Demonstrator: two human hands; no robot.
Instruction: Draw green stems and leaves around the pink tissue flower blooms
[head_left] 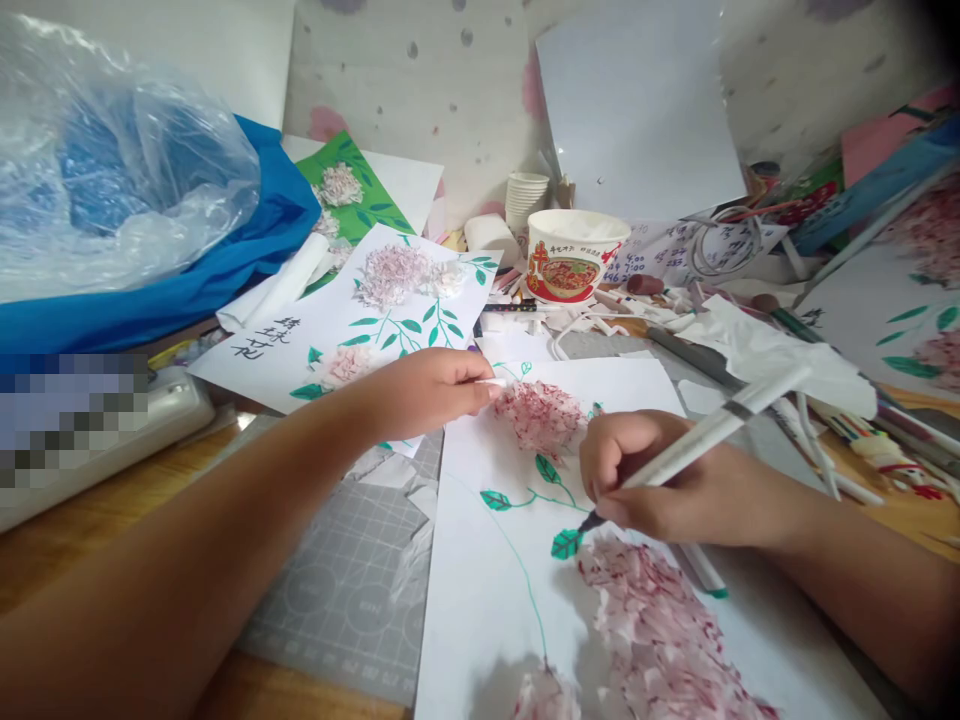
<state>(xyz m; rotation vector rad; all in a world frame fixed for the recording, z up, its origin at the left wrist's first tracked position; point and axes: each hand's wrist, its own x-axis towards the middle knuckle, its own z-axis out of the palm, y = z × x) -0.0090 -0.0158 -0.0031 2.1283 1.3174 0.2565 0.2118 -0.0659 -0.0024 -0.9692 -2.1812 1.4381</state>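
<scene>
My right hand [675, 480] is closed round a white marker [705, 435], its dark tip touching a green leaf [566, 544] drawn on a sheet of white paper [480, 570]. Crumpled pink-and-white paper flowers [660, 640] are stuck on this sheet, one [541, 415] between my hands. At the sheet's upper left edge, my left hand [427, 395] pinches a small white piece [491, 382], whose kind I cannot make out. Partly hidden under my right hand lies another marker [705, 572] with a green end.
A grey cutting mat [337, 600] lies under the sheet. Behind stand a paper noodle bowl [574, 255] and stacked cups [525, 205]. A finished-looking flower picture [300, 330] lies left, near a plastic-covered blue bag [150, 170]. Pens and paper scraps clutter the right.
</scene>
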